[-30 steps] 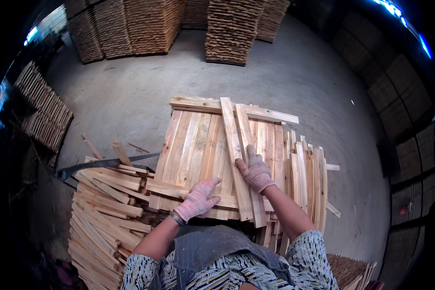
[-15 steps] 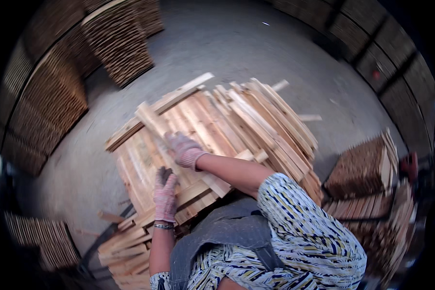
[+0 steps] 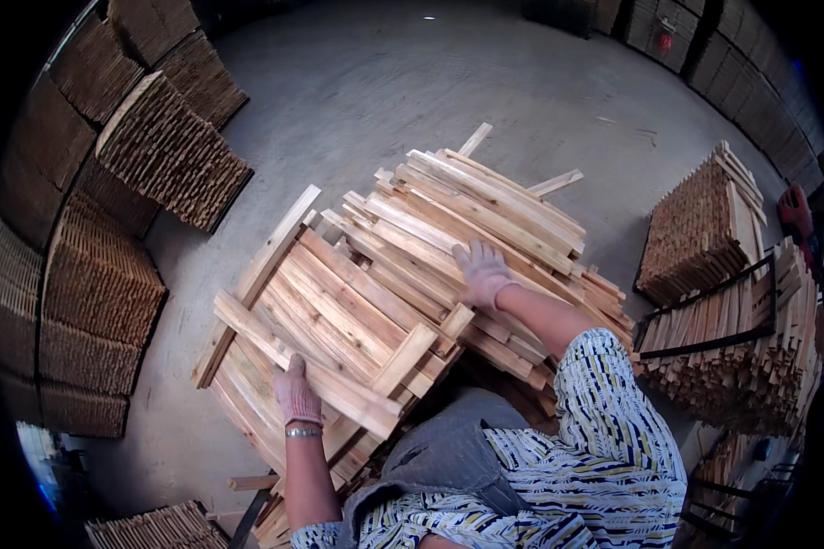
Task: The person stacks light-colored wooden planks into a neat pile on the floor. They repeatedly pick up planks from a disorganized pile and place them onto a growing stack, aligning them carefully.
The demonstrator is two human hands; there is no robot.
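Observation:
My left hand (image 3: 298, 393), in a pale pink knitted glove, grips a short light wooden plank (image 3: 348, 389) near its middle. This plank lies slantwise over a layer of boards (image 3: 334, 302) set side by side. My right hand (image 3: 483, 274), gloved too, rests on a loose heap of planks (image 3: 430, 233) to the right of that layer. Its fingers are spread over the wood, and the fingertips touch one of the planks. A longer crosspiece (image 3: 256, 284) runs along the far left edge of the layer. Another short block (image 3: 405, 359) lies at the near edge.
Tall stacks of boards (image 3: 178, 151) stand along the left. On the right are another board stack (image 3: 696, 229) and a bundle of planks (image 3: 723, 366) with a black frame around it. Two sticks (image 3: 556, 183) jut out past the heap over the grey concrete floor (image 3: 357, 101).
My right hand has moved right, from the plank on the board layer to the loose heap. My left hand has come onto that plank. The view has turned.

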